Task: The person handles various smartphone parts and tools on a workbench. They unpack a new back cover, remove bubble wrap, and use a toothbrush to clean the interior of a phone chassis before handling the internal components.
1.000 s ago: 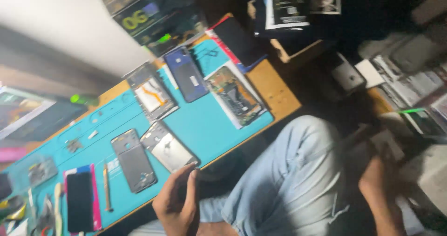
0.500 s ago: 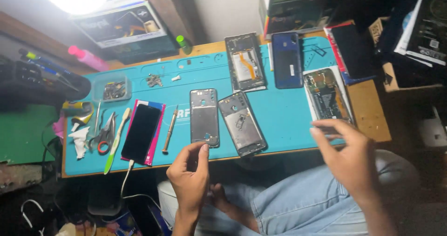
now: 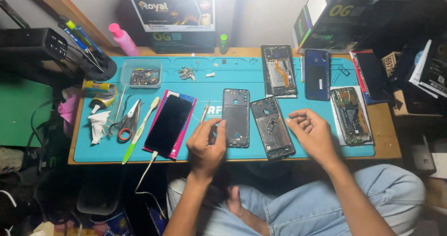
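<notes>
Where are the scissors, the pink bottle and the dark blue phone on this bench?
scissors (image 3: 125, 125): head view, on the blades just above the red-ringed handle.
pink bottle (image 3: 124, 40): head view, on the middle of its body, below the cap.
dark blue phone (image 3: 317, 75): head view, on the centre of its back cover.

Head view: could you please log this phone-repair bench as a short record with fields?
Surface: teal work mat on a wooden table
Left hand: at the left edge of a dark phone frame; grip unclear
Right hand: open, beside a second phone frame
Left of hands: black-screened phone, cable attached
Tools: scissors, toothbrush
</notes>
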